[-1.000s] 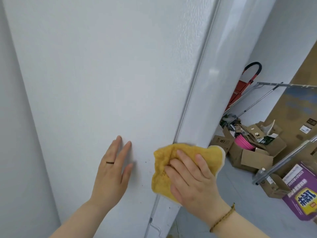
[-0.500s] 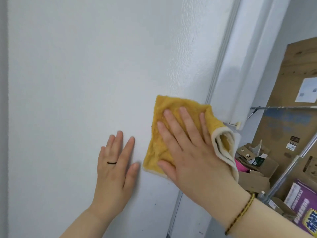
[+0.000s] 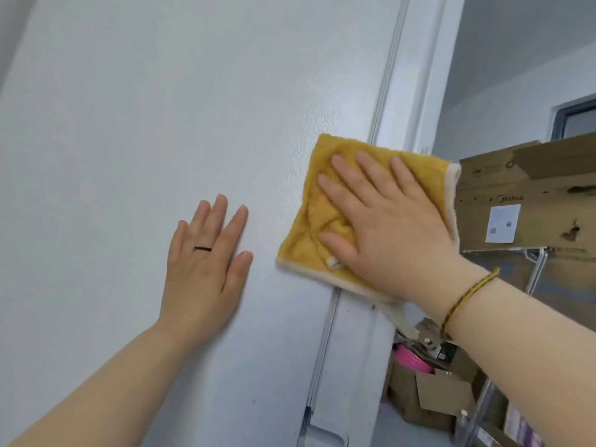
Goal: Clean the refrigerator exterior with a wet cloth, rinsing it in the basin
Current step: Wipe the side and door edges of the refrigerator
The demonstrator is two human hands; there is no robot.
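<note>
The white refrigerator side panel fills the left and middle of the view. My right hand presses a folded yellow cloth flat against the panel, right at its front edge by the door seam, fingers straight and spread. My left hand, wearing a thin dark ring, lies flat on the panel to the left of the cloth, a short gap away. No basin is in view.
To the right of the fridge stands a metal rack with a large cardboard box on it. Open cardboard boxes with a pink item sit on the floor below. A grey wall runs behind.
My right hand has slid the cloth upward along the fridge's front edge, from low on the panel to mid-height. The left hand has stayed flat on the panel.
</note>
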